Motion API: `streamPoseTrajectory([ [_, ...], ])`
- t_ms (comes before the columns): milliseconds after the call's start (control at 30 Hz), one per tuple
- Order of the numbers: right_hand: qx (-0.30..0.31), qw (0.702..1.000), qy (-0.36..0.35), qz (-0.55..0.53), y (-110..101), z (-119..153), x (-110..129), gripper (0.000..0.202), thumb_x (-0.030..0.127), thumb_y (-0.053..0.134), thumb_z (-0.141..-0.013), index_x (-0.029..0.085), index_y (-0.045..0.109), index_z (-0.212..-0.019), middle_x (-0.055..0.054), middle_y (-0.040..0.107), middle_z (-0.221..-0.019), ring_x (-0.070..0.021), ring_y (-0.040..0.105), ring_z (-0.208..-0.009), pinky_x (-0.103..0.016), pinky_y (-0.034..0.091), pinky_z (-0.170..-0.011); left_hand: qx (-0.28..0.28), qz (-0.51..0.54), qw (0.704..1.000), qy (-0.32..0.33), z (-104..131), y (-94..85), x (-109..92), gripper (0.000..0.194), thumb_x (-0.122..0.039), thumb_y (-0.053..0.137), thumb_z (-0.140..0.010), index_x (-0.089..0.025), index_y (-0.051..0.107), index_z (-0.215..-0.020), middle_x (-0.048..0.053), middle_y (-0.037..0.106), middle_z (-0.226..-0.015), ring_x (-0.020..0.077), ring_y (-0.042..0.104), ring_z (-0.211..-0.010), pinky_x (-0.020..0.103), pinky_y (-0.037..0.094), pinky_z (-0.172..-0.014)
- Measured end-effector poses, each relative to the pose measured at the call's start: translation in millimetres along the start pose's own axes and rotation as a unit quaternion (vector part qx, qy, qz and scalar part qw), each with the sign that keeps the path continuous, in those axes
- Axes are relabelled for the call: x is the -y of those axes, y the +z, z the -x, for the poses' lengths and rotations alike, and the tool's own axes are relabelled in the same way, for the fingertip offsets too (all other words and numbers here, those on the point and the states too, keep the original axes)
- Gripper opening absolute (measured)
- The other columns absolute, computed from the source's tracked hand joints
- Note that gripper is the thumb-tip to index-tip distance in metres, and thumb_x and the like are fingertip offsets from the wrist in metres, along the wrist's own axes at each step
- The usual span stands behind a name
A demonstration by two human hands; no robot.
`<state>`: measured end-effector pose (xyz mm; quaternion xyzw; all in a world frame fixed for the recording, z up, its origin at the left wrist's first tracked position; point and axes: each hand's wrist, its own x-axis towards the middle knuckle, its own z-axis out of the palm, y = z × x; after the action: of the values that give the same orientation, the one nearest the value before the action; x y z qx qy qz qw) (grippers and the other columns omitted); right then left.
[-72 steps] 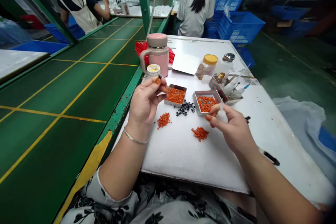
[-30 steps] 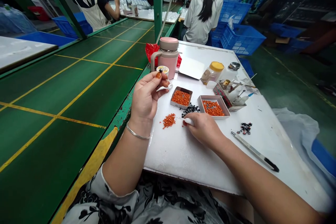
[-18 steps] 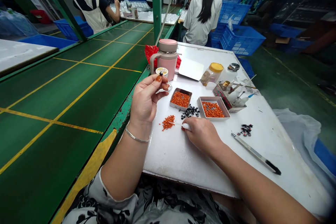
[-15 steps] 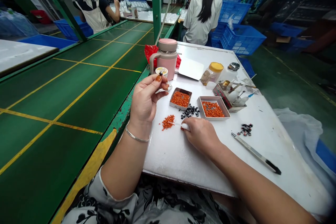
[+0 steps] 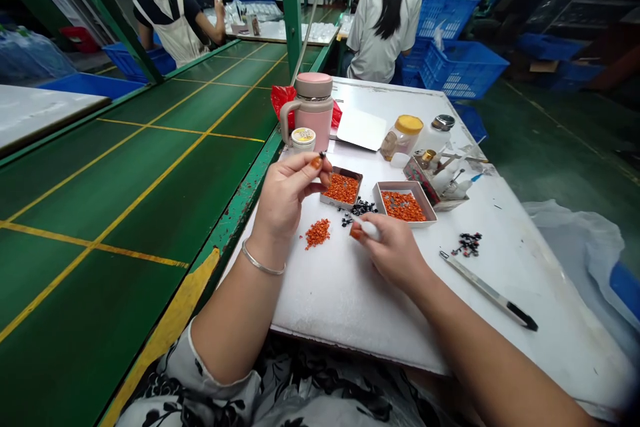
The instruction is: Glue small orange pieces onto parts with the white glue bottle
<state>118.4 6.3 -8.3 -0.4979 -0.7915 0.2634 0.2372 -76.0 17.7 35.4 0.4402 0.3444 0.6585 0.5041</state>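
Orange beads [image 5: 318, 233] lie loose on the desk [image 5: 350, 293]; my left hand [image 5: 287, 197] pinches one black piece [image 5: 323, 155], my right hand [image 5: 393, 250] grips a white tool [image 5: 369, 229]; black pile [image 5: 356, 209] remains.

head cam | looks forward-down | close over white table [image 5: 350, 293] | far end probably blurred

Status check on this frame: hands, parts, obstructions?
Left hand pinching tiny black part. Right hand gripping small white applicator beside loose orange bead pile. Nothing between the hands.
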Motion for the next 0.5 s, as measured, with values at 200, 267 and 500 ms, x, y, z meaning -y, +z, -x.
streamPoseTrajectory([
  [200,-0.09,0.915,0.091,-0.383,-35.0,0.7,-9.7,0.021,0.035,0.075,-0.069,0.018,0.064,-0.073,0.003,0.053,-0.064,-0.0103,0.043,-0.056,-0.026,0.034,-0.052,0.124,-0.117,0.985,-0.028,14.3,25.0,22.1,0.015,-0.026,0.066,-0.085,-0.015,0.073,-0.079,0.001,0.067,-0.067,0.0103,0.061,-0.065,0.022,0.049,-0.064],
  [267,-0.099,0.885,0.104,-0.442,-41.6,2.5,-11.7,0.021,0.032,0.077,-0.066,0.017,0.065,-0.073,0.002,0.055,-0.065,-0.0101,0.044,-0.057,-0.026,0.035,-0.052,0.16,-0.164,0.973,-0.029,19.4,31.7,28.1,0.016,-0.025,0.063,-0.087,-0.015,0.073,-0.08,0.002,0.068,-0.067,0.011,0.061,-0.066,0.022,0.048,-0.065],
  [500,-0.075,0.872,0.104,-0.473,-46.0,7.4,-13.4,0.018,0.029,0.079,-0.066,0.017,0.067,-0.071,0.003,0.054,-0.064,-0.0086,0.044,-0.056,-0.024,0.034,-0.051,0.206,-0.333,0.919,0.039,24.4,41.8,29.9,0.02,-0.019,0.059,-0.089,-0.015,0.071,-0.074,0.002,0.07,-0.068,0.0136,0.062,-0.069,0.027,0.045,-0.07],
])
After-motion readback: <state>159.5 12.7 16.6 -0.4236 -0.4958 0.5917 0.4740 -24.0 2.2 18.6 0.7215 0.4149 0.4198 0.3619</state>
